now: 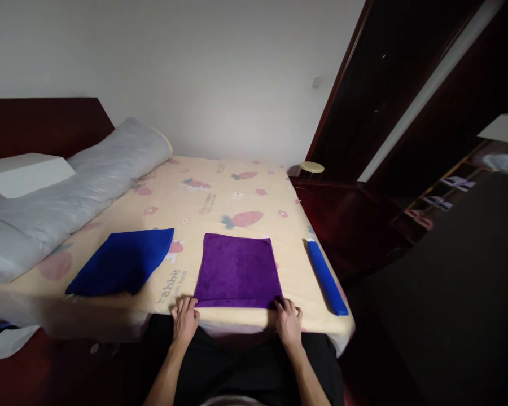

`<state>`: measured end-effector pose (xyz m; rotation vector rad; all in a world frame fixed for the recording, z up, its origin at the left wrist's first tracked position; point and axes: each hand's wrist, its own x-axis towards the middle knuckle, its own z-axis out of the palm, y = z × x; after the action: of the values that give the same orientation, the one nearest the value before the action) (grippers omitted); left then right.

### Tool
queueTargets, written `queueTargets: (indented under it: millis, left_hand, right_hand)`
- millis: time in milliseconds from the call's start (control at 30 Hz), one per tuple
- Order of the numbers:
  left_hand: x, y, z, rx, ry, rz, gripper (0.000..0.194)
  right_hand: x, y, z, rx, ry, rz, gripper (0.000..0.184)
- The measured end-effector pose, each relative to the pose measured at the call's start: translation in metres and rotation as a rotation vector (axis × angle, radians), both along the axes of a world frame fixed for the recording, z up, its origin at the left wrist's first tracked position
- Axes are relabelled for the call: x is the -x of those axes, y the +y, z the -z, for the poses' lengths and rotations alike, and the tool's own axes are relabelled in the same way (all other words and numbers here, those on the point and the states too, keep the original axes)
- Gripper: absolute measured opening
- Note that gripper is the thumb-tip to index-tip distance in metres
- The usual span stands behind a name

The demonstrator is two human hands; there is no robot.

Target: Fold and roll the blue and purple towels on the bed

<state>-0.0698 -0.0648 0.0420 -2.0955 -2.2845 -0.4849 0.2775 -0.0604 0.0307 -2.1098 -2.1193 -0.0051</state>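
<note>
A purple cloth [239,268] lies spread nearly square on the bed, with a narrow strip along its near edge folded over. At its near left corner is my left hand [185,318], fingers closed on the fabric. My right hand [289,321] pinches the near right corner in the same way. To the left lies a flat blue cloth [122,262], askew and partly in shadow. On the right, near the bed's side edge, rests a blue cloth rolled into a long tube [327,277].
The bed's cream sheet [220,197] has a carrot and rabbit print. A grey rolled quilt [88,175] and a white box [29,172] are by the dark headboard [42,124]. Beyond the right side stand a round stool [312,167] and a shoe rack [436,197].
</note>
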Motion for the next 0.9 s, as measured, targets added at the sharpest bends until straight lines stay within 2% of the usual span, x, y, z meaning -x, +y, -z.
queueTargets:
  millis: [267,400,567,733,900]
  left_hand:
    - [0.003,0.011,-0.013,0.084,-0.077,-0.005,0.024]
    - [0.008,0.027,-0.02,0.144,-0.111,0.0,0.018]
    - [0.017,0.047,-0.022,0.199,-0.139,-0.018,0.02]
    - [0.014,0.054,-0.02,0.207,-0.132,-0.11,0.018]
    - [0.001,0.055,-0.019,0.127,-0.072,-0.219,0.021]
  right_hand:
    - [-0.005,0.017,-0.013,0.006,0.047,-0.007,0.035]
    - [-0.006,0.038,-0.017,0.05,0.053,0.026,0.023]
    - [-0.012,0.059,-0.016,0.115,0.074,0.051,0.02]
    - [-0.021,0.061,-0.01,0.112,0.07,0.105,0.015]
    - [-0.02,0.053,-0.009,0.003,0.037,0.142,0.02]
